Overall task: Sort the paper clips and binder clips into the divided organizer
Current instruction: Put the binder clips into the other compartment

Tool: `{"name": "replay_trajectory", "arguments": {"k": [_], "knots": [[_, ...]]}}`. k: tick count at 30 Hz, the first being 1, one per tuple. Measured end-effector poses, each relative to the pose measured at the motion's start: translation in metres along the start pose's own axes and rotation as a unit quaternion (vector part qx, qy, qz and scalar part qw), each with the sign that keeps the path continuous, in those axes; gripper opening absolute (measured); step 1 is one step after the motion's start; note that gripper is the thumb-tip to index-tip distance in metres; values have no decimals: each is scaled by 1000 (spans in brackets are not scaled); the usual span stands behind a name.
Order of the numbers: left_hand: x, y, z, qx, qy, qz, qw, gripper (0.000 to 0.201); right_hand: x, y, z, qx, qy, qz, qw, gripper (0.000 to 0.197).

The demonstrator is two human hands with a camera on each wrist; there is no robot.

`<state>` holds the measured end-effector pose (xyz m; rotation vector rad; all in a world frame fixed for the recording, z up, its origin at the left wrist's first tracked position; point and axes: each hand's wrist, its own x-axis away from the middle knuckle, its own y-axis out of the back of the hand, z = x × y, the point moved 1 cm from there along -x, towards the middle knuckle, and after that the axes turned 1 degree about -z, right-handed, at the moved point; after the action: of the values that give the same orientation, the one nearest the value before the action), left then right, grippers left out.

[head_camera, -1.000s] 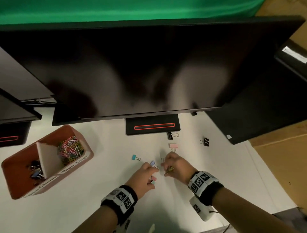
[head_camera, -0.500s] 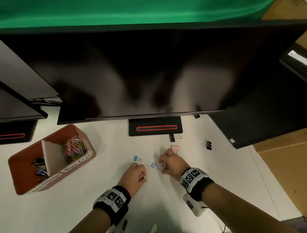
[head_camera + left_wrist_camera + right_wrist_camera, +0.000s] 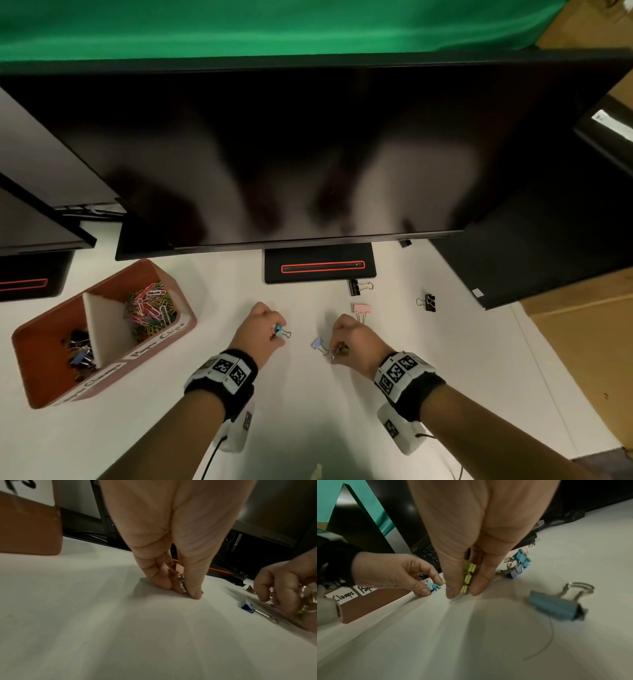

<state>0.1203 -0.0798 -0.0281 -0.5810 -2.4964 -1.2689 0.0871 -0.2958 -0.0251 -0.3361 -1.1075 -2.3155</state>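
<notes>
The brown divided organizer (image 3: 178, 323) stands at the left, with colourful paper clips (image 3: 150, 308) in its far compartment and binder clips (image 3: 78, 349) in the near one. My left hand (image 3: 275, 334) pinches a teal binder clip (image 3: 282, 331) down on the white table; in the left wrist view the left hand (image 3: 187, 593) has a metal handle between its fingertips. My right hand (image 3: 337, 351) pinches yellow-green binder clips (image 3: 467, 577) just above the table. A pale blue binder clip (image 3: 318, 343) lies between the hands.
A pink binder clip (image 3: 362, 308) lies beyond my right hand. Two black binder clips (image 3: 354, 287) (image 3: 429, 302) lie farther back and to the right. A big dark monitor (image 3: 308, 154) overhangs the table's back, with its base (image 3: 320, 265) behind the clips.
My left hand has moved away from the pale blue clip, up and to the left, and now pinches the teal clip. My right hand has stayed put with its clips.
</notes>
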Motion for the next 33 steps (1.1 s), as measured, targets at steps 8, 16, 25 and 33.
{"name": "replay_trajectory", "arguments": {"k": [8, 16, 25, 33], "knots": [[3, 0, 2, 1, 16, -10, 1000, 26, -15, -4, 17, 32, 37, 16, 999, 33], [15, -1, 16, 51, 10, -18, 998, 31, -29, -9, 34, 120, 10, 60, 991, 26], [87, 47, 51, 162, 46, -80, 982, 22, -33, -33, 72, 91, 74, 80, 990, 20], [148, 134, 121, 262, 129, -250, 923, 24, -69, -52, 203, -6, 210, 47, 976, 16]]}}
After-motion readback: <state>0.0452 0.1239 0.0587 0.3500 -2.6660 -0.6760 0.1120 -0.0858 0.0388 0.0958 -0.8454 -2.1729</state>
